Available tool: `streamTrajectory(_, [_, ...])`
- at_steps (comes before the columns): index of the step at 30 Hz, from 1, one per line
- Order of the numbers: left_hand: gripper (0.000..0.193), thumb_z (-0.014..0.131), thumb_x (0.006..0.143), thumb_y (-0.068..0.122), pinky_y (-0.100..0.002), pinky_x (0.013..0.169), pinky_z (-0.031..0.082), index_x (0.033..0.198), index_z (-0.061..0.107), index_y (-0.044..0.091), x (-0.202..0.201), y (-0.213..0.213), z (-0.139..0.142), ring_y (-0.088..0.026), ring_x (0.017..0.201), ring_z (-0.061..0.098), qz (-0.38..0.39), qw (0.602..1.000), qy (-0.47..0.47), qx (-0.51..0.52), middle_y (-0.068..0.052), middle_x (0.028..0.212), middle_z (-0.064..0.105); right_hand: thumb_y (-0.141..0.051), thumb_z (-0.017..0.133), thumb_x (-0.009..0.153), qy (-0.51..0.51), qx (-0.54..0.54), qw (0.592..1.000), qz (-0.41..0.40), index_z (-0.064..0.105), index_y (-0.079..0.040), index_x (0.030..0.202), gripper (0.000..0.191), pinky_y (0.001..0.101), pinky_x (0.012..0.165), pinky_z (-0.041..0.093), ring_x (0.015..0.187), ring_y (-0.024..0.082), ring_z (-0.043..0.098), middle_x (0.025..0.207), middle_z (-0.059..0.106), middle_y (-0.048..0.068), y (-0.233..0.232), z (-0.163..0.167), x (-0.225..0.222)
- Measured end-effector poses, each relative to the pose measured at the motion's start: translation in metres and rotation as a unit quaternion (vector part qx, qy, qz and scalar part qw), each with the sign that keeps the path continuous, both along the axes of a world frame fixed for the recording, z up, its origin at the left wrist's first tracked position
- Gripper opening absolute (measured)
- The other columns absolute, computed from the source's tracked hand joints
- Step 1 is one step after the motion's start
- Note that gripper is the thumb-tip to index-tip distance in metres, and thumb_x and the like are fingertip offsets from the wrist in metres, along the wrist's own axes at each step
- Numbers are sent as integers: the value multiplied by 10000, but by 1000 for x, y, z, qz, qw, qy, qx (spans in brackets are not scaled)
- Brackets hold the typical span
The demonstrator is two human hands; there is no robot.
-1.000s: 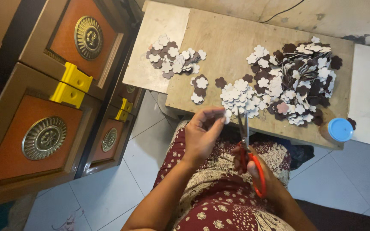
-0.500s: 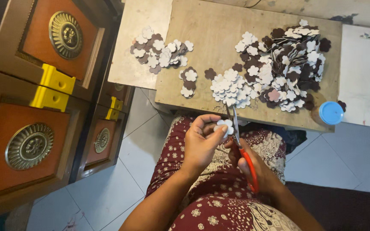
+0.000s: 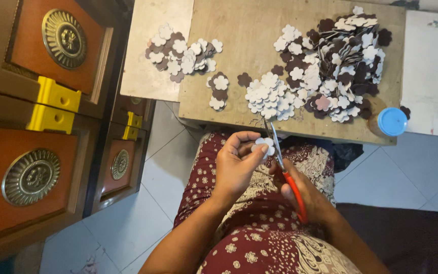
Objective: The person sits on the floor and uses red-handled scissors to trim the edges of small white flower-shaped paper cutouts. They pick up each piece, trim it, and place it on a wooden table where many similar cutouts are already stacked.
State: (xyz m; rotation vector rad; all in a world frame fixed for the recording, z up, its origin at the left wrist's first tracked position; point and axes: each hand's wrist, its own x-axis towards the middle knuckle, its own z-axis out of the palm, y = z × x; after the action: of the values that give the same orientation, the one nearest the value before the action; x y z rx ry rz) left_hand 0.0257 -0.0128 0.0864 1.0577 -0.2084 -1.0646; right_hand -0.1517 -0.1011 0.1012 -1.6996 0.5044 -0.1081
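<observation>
My left hand (image 3: pixel 236 165) pinches a small white flower-shaped cutout (image 3: pixel 265 145) above my lap. My right hand (image 3: pixel 310 195) grips red-handled scissors (image 3: pixel 286 172), whose blades point up beside the cutout and touch its edge. Just beyond, on a wooden board (image 3: pixel 239 45), lie piles of flower cutouts: a big mixed white and dark brown heap (image 3: pixel 340 61) at the right, a white cluster (image 3: pixel 268 96) in the middle, and a smaller mixed pile (image 3: pixel 181 53) at the left.
A blue-lidded round container (image 3: pixel 391 122) stands at the board's near right edge. Brown and orange cabinet panels with brass medallions (image 3: pixel 31 175) and yellow corner blocks (image 3: pixel 51 106) stand at the left. White tiled floor (image 3: pixel 163 167) lies below. A patterned maroon garment (image 3: pixel 259 228) covers my lap.
Both hands have drawn back from the board toward my lap. The left hand now holds a white flower cutout against the scissor blades.
</observation>
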Motion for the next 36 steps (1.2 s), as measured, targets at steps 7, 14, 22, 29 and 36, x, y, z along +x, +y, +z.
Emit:
streamTrajectory(7, [299,718,928,-3,-243,817,598,1201,598,-27,2,-4,0,-133,950,719,6,1000,1,-5,-129,1065,736,-822,395,879,54,13,998,-10,494,-43,1258,872,349,691,481,778,176,525,905,533,50,-4,0,5])
streamTrajectory(14, [304,723,918,-5,-253,813,610,1194,600,-32,1,-11,-1,-137,944,723,6,1000,-4,3,-125,1061,732,-884,332,860,54,2,998,-13,498,-45,1257,943,347,648,467,752,164,506,865,519,48,-9,-5,3])
streamTrajectory(22, [293,726,918,10,-258,794,617,1186,616,-33,6,-13,0,-134,922,721,-16,1000,-9,14,-120,1040,735,-915,288,802,102,6,995,-12,526,-67,1170,955,356,558,463,638,166,521,740,518,36,-14,-17,-6])
streamTrajectory(29, [260,732,931,25,-256,765,612,1166,647,-46,14,-15,2,-125,882,712,-50,997,-49,41,-124,1027,752,-866,337,834,104,11,995,2,548,-39,1148,910,363,540,468,602,193,537,714,541,44,-19,-17,-11])
streamTrajectory(36, [280,732,916,21,-258,795,622,1173,635,-34,16,-17,12,-120,901,715,-57,996,-46,46,-117,1028,748,-782,315,931,36,-2,999,31,488,-34,1305,854,371,692,506,782,210,564,914,599,101,-23,-5,-9])
